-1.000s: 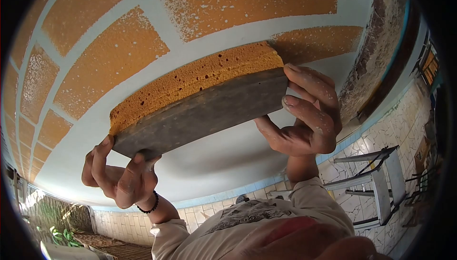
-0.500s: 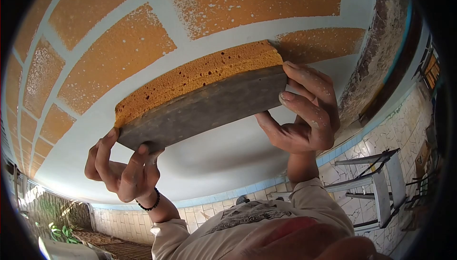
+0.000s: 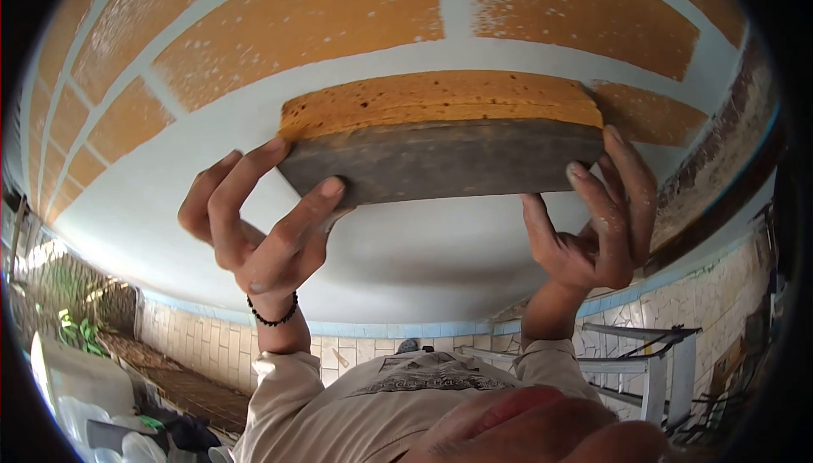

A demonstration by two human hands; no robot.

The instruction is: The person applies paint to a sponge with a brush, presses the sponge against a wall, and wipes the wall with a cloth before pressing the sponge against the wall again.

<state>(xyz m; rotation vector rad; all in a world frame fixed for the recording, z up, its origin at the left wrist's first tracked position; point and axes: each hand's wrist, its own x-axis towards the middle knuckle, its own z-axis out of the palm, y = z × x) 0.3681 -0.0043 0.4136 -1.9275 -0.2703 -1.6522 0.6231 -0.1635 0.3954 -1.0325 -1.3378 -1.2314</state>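
A long sponge block (image 3: 440,100), orange and pitted, with a flat grey backing (image 3: 457,158), is held up between both hands, its sponge side toward the wall. My left hand (image 3: 262,226) grips the left end, fingertips at the corner and on the grey face; a black bead bracelet (image 3: 273,321) circles that wrist. At the other end, the fingers of my right hand (image 3: 597,226) are curled round the corner and lower edge. Just beyond the sponge, the white wall (image 3: 423,247) carries orange brick-shaped patches (image 3: 305,22) with speckled edges.
A metal ladder (image 3: 656,370) stands at lower right on the tiled floor (image 3: 195,327). Rough, unpainted edging (image 3: 720,158) borders the wall on the right. At lower left are green leaves (image 3: 80,332) and piled plastic items (image 3: 110,429).
The view has shifted, so the sponge block and both hands sit further right. The block, tilted up to the right before, is now nearly level. Both hands keep their hold.
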